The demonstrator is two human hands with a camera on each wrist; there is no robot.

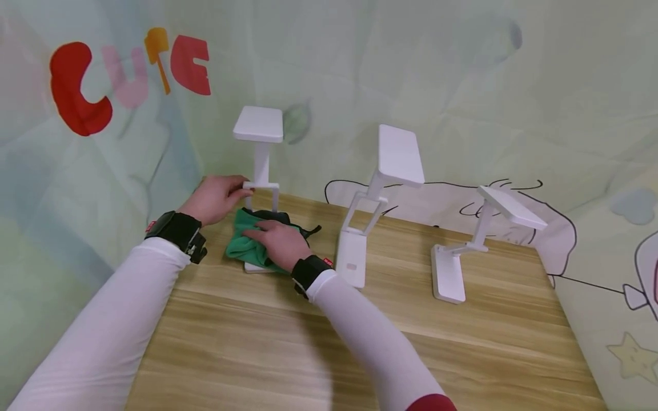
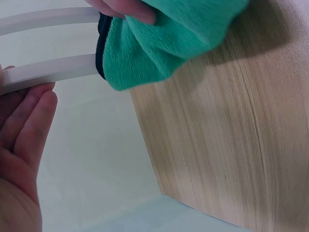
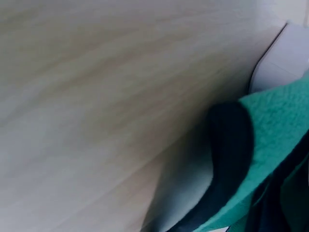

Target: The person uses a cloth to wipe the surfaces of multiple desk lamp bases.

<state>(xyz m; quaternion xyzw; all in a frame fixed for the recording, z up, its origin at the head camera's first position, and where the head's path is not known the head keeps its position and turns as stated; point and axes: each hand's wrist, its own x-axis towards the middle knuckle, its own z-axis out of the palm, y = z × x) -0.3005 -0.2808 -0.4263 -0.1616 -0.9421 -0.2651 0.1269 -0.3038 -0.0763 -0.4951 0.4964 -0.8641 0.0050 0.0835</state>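
A white folding desk lamp (image 1: 261, 165) stands at the left of the wooden table, its flat head raised. My left hand (image 1: 213, 197) holds the hinge of its stem, fingers at the side of the white bar (image 2: 53, 70). Over the lamp's base lies a bunched green cloth (image 1: 247, 242) with black edging (image 3: 231, 140). Its fabric covers most of the base (image 1: 257, 268), of which the front edge shows. My right hand (image 1: 283, 242) grips the cloth against the base, with part of the fingers hidden behind the hand.
A second white lamp (image 1: 352, 257) stands just right of my right hand, its head (image 1: 401, 154) tilted. Farther right is a third lamp (image 1: 448, 274), its stem bent. Printed fabric (image 1: 437, 74) hangs behind the table (image 1: 247, 342) and along its sides.
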